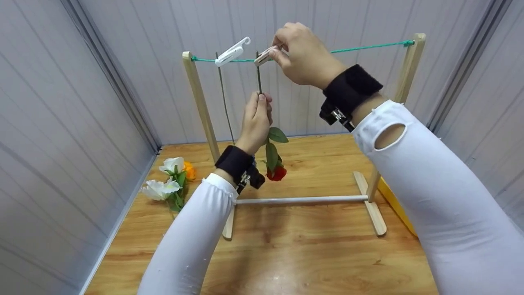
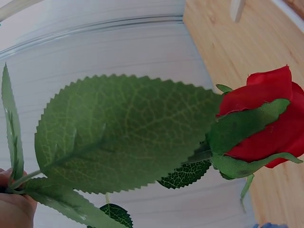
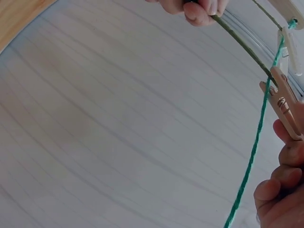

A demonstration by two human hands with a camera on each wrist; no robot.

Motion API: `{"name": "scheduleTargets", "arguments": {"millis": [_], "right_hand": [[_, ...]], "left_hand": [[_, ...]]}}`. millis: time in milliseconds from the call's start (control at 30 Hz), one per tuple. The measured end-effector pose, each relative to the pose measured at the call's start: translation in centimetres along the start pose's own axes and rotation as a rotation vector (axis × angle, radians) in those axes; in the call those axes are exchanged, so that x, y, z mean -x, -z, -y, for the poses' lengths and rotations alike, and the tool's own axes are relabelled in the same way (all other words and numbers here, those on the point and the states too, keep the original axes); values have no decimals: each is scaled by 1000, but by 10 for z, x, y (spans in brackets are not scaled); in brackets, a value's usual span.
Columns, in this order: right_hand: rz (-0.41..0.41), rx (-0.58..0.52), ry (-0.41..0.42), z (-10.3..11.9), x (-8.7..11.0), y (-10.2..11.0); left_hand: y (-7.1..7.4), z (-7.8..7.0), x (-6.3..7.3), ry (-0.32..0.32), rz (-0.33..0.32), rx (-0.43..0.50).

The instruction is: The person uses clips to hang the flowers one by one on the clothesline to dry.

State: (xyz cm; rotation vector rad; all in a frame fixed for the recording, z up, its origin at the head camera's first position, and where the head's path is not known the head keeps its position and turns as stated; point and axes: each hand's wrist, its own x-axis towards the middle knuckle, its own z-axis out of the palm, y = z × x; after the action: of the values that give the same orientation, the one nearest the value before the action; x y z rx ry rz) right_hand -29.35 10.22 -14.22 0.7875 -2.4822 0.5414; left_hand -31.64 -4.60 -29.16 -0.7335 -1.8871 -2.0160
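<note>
My left hand point(image 1: 256, 119) grips the stem of an artificial red rose point(image 1: 276, 173), which hangs bloom down. In the left wrist view its serrated green leaf point(image 2: 128, 133) covers much of the picture. Up at the green line point(image 1: 360, 48), my right hand point(image 1: 303, 53) pinches the handle end of a beige clothespin point(image 1: 264, 57). The clothespin's jaws are at the line and the upper end of the rose stem, as the right wrist view shows. Left of it, a white clothespin point(image 1: 230, 55) with a hook clips another thin stem point(image 1: 224, 96) on the line.
Wooden posts point(image 1: 200, 106) hold up the line, with a white crossbar point(image 1: 303, 200) low between them. White and orange artificial flowers point(image 1: 163, 189) lie on the wooden table point(image 1: 311, 254) at left. Something yellow point(image 1: 397, 205) shows behind my right arm. Pale panelled walls surround the table.
</note>
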Motion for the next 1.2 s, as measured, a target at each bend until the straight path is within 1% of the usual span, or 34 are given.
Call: {"name": "scheduleTargets", "arguments": {"millis": [233,433,533,767,933,1033,1133,1200], "right_hand": [[12,6,-17,-1,-3,-4],[51,12,-17,-3,-8,-7],[69,18,-22,-4,-9,-7],[88,51,-17,-6,-8,-2],[87,46,-3,-9,-5,0],[80,22,1,-11,-2,3],[59,1,6,-14,1,7],[30,5,15,-17,5,8]], "left_hand": [[4,2,2,11,2,-1],[5,5,3,11,-5,-21],[5,5,3,18,-9,-23],[4,4,2,8,-3,-21],[4,3,3,9,6,-18],[4,3,4,-9,8,-32],[5,2,4,-29,15,-38],[6,2,4,-35,25,-35]]}}
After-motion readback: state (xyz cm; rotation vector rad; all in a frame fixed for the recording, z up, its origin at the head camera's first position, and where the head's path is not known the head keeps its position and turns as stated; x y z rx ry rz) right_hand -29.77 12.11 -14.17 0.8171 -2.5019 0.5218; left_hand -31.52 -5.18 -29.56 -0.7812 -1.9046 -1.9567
